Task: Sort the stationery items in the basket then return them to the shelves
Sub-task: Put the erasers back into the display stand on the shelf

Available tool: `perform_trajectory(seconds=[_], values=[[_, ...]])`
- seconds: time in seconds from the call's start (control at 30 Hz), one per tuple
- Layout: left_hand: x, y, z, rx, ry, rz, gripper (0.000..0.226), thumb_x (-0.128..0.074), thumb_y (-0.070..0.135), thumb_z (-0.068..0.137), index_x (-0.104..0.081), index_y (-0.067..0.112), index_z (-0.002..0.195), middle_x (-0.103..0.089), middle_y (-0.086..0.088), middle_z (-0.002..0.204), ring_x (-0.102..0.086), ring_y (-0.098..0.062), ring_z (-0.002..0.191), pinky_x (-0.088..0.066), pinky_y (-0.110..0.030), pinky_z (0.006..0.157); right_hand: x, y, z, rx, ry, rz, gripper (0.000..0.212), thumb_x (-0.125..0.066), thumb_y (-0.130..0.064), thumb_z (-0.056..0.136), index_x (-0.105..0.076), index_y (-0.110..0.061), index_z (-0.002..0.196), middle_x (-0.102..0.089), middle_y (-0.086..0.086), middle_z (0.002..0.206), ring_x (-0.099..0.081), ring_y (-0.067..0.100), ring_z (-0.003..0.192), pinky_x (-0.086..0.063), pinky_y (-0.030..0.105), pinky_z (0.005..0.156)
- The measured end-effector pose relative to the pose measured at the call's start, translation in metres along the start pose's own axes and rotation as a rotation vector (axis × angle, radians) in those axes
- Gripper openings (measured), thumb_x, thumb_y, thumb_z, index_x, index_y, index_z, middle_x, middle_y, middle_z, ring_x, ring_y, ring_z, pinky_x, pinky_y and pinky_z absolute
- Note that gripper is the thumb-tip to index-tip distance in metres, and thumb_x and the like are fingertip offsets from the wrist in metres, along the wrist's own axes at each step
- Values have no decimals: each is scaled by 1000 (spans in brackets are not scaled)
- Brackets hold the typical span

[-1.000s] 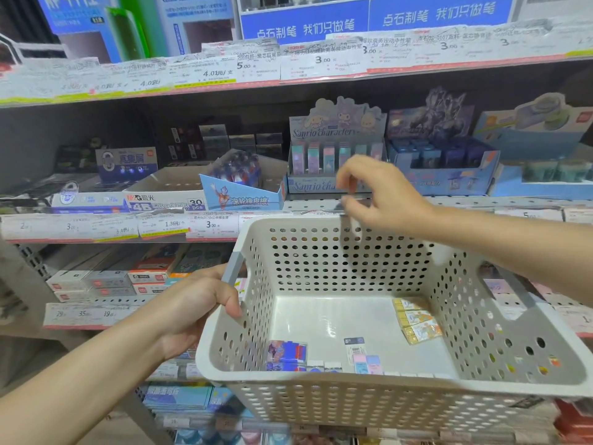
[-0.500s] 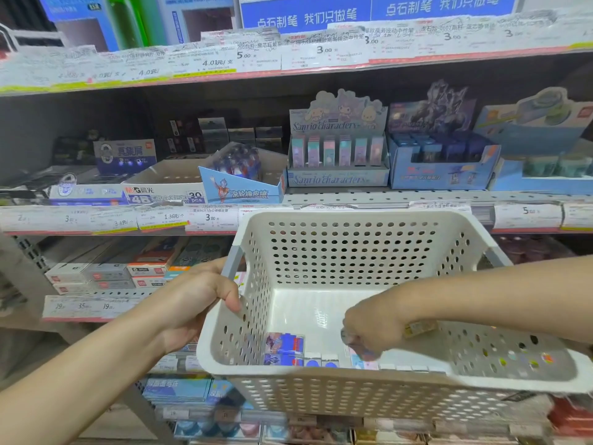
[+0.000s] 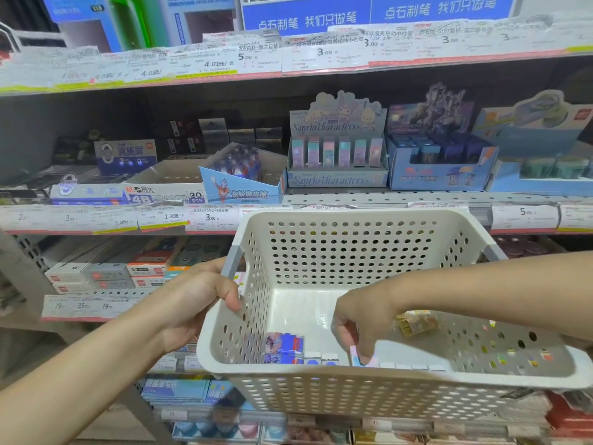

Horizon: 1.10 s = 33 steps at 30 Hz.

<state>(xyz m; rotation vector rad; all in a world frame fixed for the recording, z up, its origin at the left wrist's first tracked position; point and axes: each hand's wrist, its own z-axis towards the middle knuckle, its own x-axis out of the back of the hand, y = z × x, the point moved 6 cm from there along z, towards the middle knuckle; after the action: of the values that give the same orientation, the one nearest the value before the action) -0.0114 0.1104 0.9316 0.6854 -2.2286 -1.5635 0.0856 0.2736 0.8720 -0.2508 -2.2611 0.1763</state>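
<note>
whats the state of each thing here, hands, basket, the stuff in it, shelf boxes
left hand: grips the basket's left rim
right hand: inside the basket, fingers pinching a small pastel eraser
basket: held up in front of the shelves, nearly empty
blue and red packs: lying at the near wall
yellow packs: lying on the basket floor, right side
character display box: upright on the shelf, stocked
eraser box: open

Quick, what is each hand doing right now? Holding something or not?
Left hand: grips the white basket by its side rim.
Right hand: inside the basket, fingers pinching a small pink eraser near the front wall.
</note>
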Motion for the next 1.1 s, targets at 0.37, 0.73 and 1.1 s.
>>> perform_trajectory(seconds=[0.37,0.73,1.1], values=[[1,1,-1,0,3,29,66,-47,-5,44,-67,16,104,-65,-26,86,-63,-37,69,-56,-40,57,43,-6,-28,123,235,238,17,-60,-3,87,-53,-19,86,-54,-4,69,-51,4,57,-41,18,55],[2,2,-1,11,18,41,66,-48,-4,45,-67,16,104,-66,-27,88,-63,-41,78,-55,-44,64,136,23,-99,186,885,563,20,-57,-4,90,-61,-12,107,-66,9,97,-67,12,71,-56,18,68],[1,3,-2,-1,26,24,65,-47,-5,44,-69,17,102,-64,-30,90,-60,-42,80,-55,-44,66,201,77,-108,-16,1310,432,34,-59,1,85,-58,-9,118,-52,1,83,-53,21,84,-52,37,87]])
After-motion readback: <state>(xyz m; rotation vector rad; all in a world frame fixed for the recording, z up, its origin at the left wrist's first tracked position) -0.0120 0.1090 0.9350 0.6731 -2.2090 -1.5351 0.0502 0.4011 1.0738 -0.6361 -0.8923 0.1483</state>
